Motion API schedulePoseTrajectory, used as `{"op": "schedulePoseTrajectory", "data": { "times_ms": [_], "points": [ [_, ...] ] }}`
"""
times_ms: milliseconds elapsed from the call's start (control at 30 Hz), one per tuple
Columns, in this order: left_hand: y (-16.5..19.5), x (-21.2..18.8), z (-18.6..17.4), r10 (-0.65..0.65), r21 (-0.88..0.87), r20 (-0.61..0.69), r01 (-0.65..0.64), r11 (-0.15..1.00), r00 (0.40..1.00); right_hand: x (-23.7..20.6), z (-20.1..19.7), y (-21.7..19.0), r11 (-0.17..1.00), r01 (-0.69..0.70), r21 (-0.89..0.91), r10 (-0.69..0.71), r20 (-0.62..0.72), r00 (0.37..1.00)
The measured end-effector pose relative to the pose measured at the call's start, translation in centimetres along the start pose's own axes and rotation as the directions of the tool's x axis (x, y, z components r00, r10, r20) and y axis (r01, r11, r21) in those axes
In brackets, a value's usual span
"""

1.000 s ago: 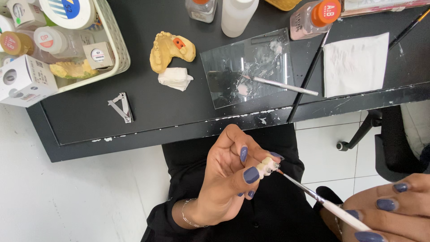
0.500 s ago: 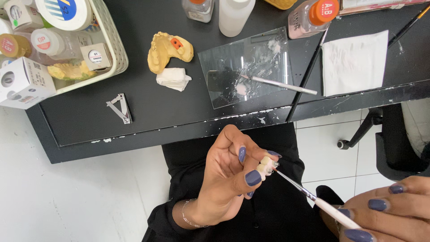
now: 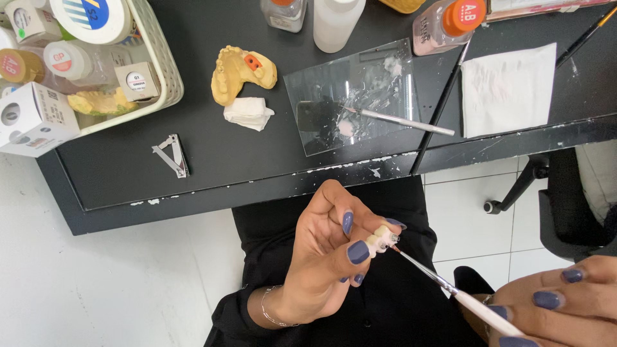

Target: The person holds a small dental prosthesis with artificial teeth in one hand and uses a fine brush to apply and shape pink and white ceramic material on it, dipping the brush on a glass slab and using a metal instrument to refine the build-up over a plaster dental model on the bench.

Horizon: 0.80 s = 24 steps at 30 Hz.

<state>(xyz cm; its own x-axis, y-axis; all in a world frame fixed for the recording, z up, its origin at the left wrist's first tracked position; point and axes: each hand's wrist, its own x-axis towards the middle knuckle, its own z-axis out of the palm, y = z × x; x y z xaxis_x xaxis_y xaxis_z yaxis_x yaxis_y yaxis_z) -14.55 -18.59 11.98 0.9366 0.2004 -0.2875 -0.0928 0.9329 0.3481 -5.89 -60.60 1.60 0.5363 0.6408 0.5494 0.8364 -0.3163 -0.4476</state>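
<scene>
My left hand (image 3: 328, 257) pinches a small row of cream-white dental teeth (image 3: 379, 240) between thumb and fingers, held over my lap below the desk edge. My right hand (image 3: 553, 302) at the lower right grips a thin white-handled brush (image 3: 450, 292). The brush tip touches the right end of the teeth. Both hands have dark blue nails; a thin bracelet circles my left wrist.
On the black desk (image 3: 212, 173) lie a glass mixing slab (image 3: 350, 96) with a second brush (image 3: 402, 121), a yellow jaw model (image 3: 238, 72), a white wad (image 3: 247, 113), a metal clip (image 3: 172, 155), a white tissue (image 3: 508, 87), bottles (image 3: 337, 19) and a basket of jars (image 3: 154, 71). A chair base (image 3: 533, 173) stands at right.
The view has shifted slightly. My left hand has turned the teeth a little, and the brush tip stays against them.
</scene>
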Motion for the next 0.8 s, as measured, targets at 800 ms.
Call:
{"op": "schedulePoseTrajectory", "data": {
  "times_ms": [800],
  "points": [
    [-0.2, -0.1, -0.2, 0.005, -0.017, 0.041, -0.005, 1.0, 0.999, -3.3, -0.6, 2.5, 0.995, -0.098, -0.036, 0.099, 0.045, 0.994]
  ]
}}
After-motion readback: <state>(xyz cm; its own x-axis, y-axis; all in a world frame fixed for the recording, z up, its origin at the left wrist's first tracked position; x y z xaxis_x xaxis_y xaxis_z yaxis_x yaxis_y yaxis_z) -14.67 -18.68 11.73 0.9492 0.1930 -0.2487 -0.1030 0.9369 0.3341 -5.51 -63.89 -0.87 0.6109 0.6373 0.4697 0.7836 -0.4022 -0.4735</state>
